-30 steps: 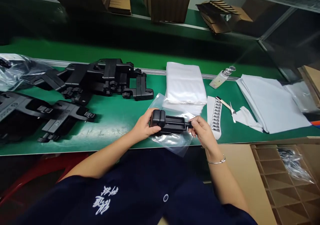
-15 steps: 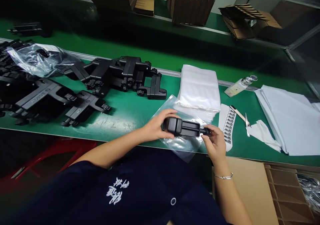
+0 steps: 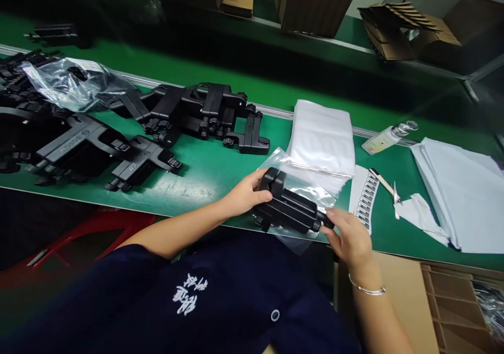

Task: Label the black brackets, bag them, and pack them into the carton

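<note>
A black clamp bracket [image 3: 293,209] is held between my two hands above a clear plastic bag [image 3: 291,173] on the green bench. My left hand [image 3: 248,192] is closed around its jaw end, thumb on top. At the opposite end, the fingers of my right hand [image 3: 350,236] pinch the clamp's narrow knob end. Behind the clamp lies a stack of clear plastic bags [image 3: 323,136]. To the left, several similar black clamps [image 3: 214,104] rest in a row, and others with BOSCH lettering [image 3: 76,141] lie nearer the bench's front edge.
Right of the bags are a label sheet [image 3: 366,199], a pen [image 3: 380,179], small scissors [image 3: 396,199], a bottle [image 3: 388,137] and folded white sheets [image 3: 460,191]. A crumpled bag [image 3: 74,89] lies far left. Cardboard dividers [image 3: 315,4] stand across the bench; a red stool [image 3: 90,238] is below left.
The clamp has been turned in my hands, so its long side now shows instead of the screw channel facing up. My right hand has shifted slightly down and right. The camera view has moved a little.
</note>
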A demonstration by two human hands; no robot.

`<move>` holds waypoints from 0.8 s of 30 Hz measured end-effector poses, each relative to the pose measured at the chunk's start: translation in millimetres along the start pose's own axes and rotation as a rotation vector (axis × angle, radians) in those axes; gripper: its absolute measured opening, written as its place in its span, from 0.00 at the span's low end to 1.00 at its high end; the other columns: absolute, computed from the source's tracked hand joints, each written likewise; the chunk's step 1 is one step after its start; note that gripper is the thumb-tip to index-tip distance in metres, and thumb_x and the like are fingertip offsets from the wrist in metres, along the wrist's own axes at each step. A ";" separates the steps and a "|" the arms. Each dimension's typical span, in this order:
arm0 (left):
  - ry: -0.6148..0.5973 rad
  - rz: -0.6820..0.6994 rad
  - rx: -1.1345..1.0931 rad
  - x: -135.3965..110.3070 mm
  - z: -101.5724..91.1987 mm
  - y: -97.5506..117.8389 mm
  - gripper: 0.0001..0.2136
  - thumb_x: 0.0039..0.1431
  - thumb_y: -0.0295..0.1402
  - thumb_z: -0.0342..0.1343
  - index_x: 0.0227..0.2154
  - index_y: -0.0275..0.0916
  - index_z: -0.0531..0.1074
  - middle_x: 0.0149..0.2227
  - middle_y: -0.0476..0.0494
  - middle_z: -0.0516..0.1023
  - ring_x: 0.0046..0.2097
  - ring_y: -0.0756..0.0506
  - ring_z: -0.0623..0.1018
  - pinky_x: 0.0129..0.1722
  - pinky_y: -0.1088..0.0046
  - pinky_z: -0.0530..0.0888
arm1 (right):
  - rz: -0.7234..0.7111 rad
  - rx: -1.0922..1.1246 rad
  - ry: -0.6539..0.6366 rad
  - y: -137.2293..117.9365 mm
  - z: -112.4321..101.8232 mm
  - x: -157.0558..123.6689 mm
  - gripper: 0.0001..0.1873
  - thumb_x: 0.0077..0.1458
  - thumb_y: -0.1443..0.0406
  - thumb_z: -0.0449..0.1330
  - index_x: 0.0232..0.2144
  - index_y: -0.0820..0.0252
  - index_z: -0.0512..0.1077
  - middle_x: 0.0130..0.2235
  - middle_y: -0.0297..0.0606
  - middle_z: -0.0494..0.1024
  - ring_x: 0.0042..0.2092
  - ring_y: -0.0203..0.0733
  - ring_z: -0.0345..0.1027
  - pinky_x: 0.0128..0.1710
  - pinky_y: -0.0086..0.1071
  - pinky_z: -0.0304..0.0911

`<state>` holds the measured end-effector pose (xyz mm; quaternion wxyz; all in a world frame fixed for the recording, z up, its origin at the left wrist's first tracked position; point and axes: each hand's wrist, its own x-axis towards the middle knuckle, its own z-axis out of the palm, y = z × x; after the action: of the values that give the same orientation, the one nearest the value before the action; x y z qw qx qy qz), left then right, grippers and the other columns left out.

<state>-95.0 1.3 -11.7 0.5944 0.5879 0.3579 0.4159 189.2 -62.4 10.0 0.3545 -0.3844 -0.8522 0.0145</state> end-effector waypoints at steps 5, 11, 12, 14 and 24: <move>0.052 0.031 0.086 -4.5 -2.1 2.4 0.39 0.47 0.65 0.58 0.50 0.36 0.71 0.46 0.36 0.78 0.47 0.37 0.78 0.45 0.64 0.75 | 0.240 0.238 -0.053 -11.8 -0.9 10.9 0.09 0.64 0.62 0.54 0.46 0.51 0.69 0.34 0.37 0.77 0.31 0.41 0.70 0.31 0.35 0.66; -0.131 0.312 0.544 -12.2 -9.6 16.2 0.33 0.43 0.59 0.66 0.46 0.40 0.72 0.43 0.38 0.81 0.46 0.38 0.80 0.48 0.62 0.76 | 1.092 1.074 -0.171 -5.3 17.6 15.8 0.16 0.59 0.50 0.57 0.42 0.53 0.66 0.21 0.26 0.64 0.21 0.34 0.55 0.21 0.28 0.53; -0.130 0.327 0.559 -12.1 -9.3 16.3 0.33 0.43 0.59 0.66 0.46 0.41 0.72 0.43 0.39 0.81 0.46 0.38 0.81 0.48 0.62 0.76 | 1.112 1.131 -0.180 -3.9 18.3 15.9 0.17 0.58 0.50 0.59 0.41 0.53 0.66 0.21 0.26 0.64 0.21 0.34 0.53 0.22 0.28 0.52; -0.021 0.297 0.540 -10.8 -6.8 13.3 0.33 0.44 0.60 0.65 0.46 0.40 0.72 0.42 0.39 0.80 0.45 0.39 0.80 0.47 0.63 0.76 | 1.087 1.152 -0.129 -2.9 18.0 15.0 0.20 0.58 0.47 0.58 0.43 0.54 0.67 0.20 0.26 0.64 0.21 0.34 0.53 0.23 0.29 0.54; 0.323 0.089 -0.054 4.3 14.6 -12.0 0.32 0.48 0.59 0.63 0.47 0.40 0.71 0.43 0.42 0.77 0.46 0.42 0.78 0.49 0.65 0.74 | 0.925 0.864 0.138 -13.2 31.2 13.9 0.19 0.56 0.47 0.61 0.31 0.57 0.71 0.27 0.33 0.73 0.27 0.36 0.66 0.27 0.31 0.66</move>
<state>-79.0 -0.1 -22.7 0.5256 0.5127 0.4109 0.5404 155.2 -54.7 -1.2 0.4887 -0.5351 -0.4907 0.4839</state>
